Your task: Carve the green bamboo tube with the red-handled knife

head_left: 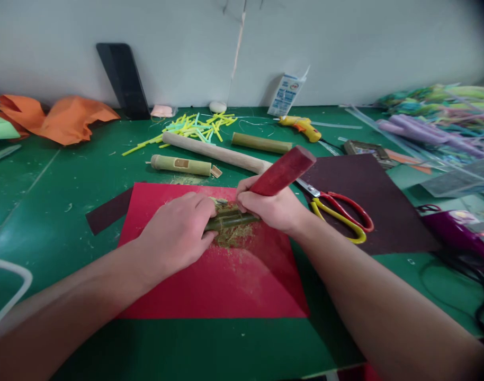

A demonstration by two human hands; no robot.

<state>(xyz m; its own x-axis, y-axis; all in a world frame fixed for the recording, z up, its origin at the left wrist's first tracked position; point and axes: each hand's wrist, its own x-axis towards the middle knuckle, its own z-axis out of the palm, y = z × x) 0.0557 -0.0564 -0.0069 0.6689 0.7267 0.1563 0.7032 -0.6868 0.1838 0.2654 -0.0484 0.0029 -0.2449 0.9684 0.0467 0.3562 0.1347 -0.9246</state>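
My left hand [184, 225] is closed round a piece of green bamboo [228, 219], pressing it onto a red sheet [178, 296]. My right hand [271, 206] grips a tool by its thick red wooden handle [285, 169]; the working end is hidden by the fingers at the bamboo. A cut shows across the bamboo's top. Pale sawdust and shavings [236, 235] lie around it on the sheet. Just behind is a second bamboo tube [182, 164] with a rectangular opening, a small chip [216, 171] at its end.
A wooden stick [214, 150], another bamboo piece [261, 142] and yellow-green straw pieces [198, 127] lie farther back. Scissors [341, 211] rest on a dark sheet [388, 211] at right. A yellow glue gun [301, 128], a carton [287, 94] and a phone [123, 79] are near the wall.
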